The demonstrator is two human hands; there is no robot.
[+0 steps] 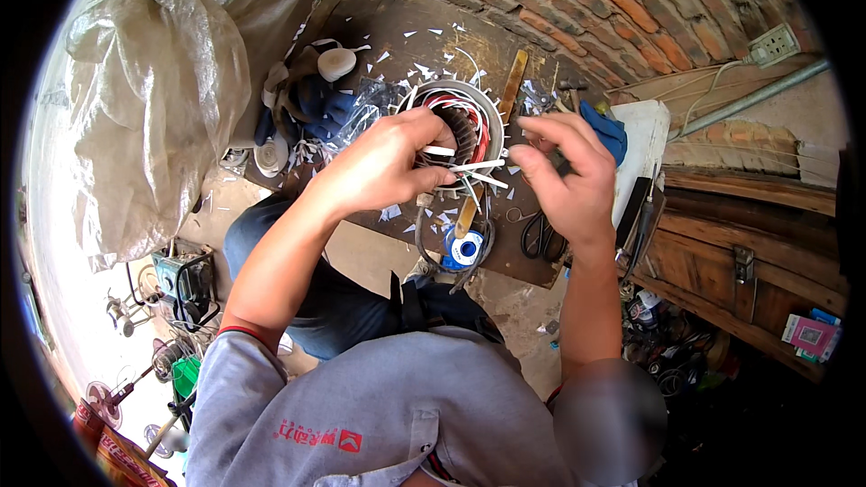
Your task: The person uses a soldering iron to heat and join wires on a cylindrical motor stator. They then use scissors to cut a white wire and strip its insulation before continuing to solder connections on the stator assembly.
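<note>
A motor stator [495,117] with red and white windings stands on the worktable, its round metal housing facing up. My left hand [392,155] reaches over its near left side, with thumb and fingers curled round white insulating sleeves [478,165] on the lead wires. The sleeves point to the right across the stator's near rim. Just beyond their ends, my right hand [577,171] is raised with thumb and fingers apart, and I see nothing in it. A flat wooden strip [514,81] runs under the stator, showing on its far and near sides.
White scraps litter the worktable [361,13]. A blue solder spool [465,251], a cable loop and black-handled scissors [538,236] lie near its front edge. A white tape roll [336,63] and clear plastic bag are left. A brick wall [577,0] stands behind; large plastic sheeting [153,108] hangs left.
</note>
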